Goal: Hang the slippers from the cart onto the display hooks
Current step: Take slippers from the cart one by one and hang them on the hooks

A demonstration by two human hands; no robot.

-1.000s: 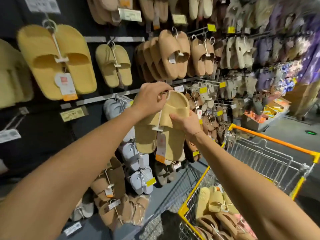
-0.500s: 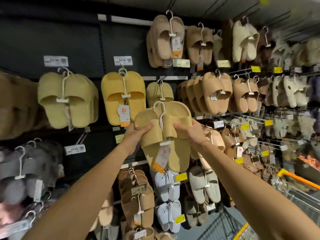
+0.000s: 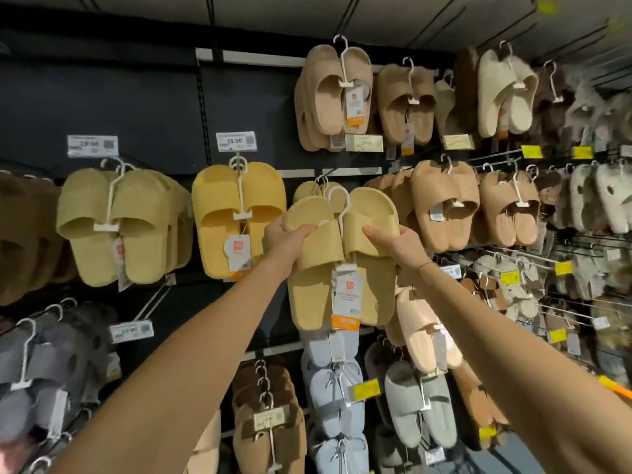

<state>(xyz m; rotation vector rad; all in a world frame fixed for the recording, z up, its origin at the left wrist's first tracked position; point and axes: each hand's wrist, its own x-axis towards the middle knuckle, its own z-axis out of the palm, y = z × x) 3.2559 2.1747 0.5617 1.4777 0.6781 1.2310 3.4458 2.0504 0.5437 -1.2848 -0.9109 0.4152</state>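
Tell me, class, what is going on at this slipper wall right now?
A person holds a pair of pale yellow slippers up to the display wall, the left hand gripping the left slipper and the right hand the right one. The pair's white hanger hook is raised in front of a matching pair already hanging, but it is not yet on a display hook.
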